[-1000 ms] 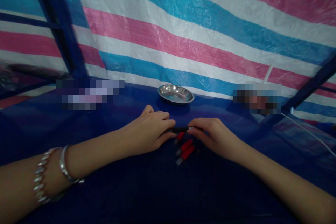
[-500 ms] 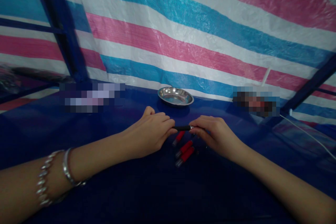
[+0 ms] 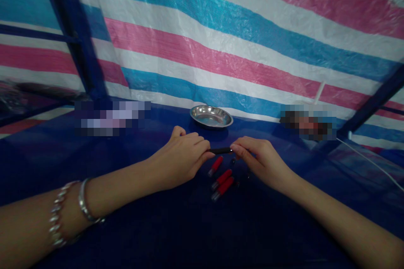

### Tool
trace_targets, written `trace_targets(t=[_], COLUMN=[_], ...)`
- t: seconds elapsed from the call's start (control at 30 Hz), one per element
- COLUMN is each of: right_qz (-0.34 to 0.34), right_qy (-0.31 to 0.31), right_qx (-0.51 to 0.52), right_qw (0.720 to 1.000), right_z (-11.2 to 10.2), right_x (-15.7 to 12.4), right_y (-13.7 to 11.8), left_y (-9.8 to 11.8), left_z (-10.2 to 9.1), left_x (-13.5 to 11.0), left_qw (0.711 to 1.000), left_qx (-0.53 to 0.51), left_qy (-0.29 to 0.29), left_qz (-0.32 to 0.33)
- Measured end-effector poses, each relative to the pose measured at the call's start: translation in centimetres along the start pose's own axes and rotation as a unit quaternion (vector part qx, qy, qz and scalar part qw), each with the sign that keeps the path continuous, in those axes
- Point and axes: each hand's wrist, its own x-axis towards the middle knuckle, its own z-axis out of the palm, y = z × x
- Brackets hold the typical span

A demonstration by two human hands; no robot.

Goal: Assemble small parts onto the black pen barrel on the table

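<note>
Dark blue sheeting covers the work table (image 3: 132, 227), and on it both of the person's bare hands are seen brought close together near the middle of the view. A short black rod-shaped piece (image 3: 220, 150) is held level between them, just above the surface: the left hand (image 3: 179, 159) is closed on its left end with the fingertips pinched, and the right hand (image 3: 263, 162) is closed on its right end with thumb and forefinger pressed together. Whether the black piece is one part or two joined parts cannot be told. Directly below the held piece, three small red cylinders with metal tips (image 3: 221, 178) are observed lying on the sheeting, side by side and tilted the same way, just apart from both hands. A few very small dark bits (image 3: 233, 161) lie near the right hand; their nature cannot be made out. Behind the hands, a shallow round steel dish (image 3: 211, 116) is set on the table near the back edge, well apart from the red cylinders. Two silver bracelets (image 3: 71, 210) are worn on the left wrist. A striped tarpaulin (image 3: 240, 38) in pink, white and light blue is hung behind the table, crossed at the left by a dark blue frame post (image 3: 74, 33). A thin white cable (image 3: 369, 159) is noted running along the right side of the table.
</note>
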Motion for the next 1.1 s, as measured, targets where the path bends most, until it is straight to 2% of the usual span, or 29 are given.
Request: trace_targets(t=[0.33, 0.67, 1.1], right_qz=[0.0, -0.015, 0.001], right_qy=[0.014, 0.026, 0.05], right_qx=[0.021, 0.071, 0.068], right_qw=[1.0, 0.997, 0.996], right_z=[0.06, -0.16, 0.14], right_x=[-0.06, -0.26, -0.24], right_y=[0.15, -0.1, 0.22], left_y=[0.03, -0.58, -0.43], left_z=[-0.05, -0.21, -0.36], left_x=[-0.06, 0.01, -0.07], left_qw=[1.0, 0.993, 0.993], left_qx=[-0.008, -0.055, -0.041], left_qy=[0.021, 0.104, 0.109], left_qz=[-0.006, -0.016, -0.012])
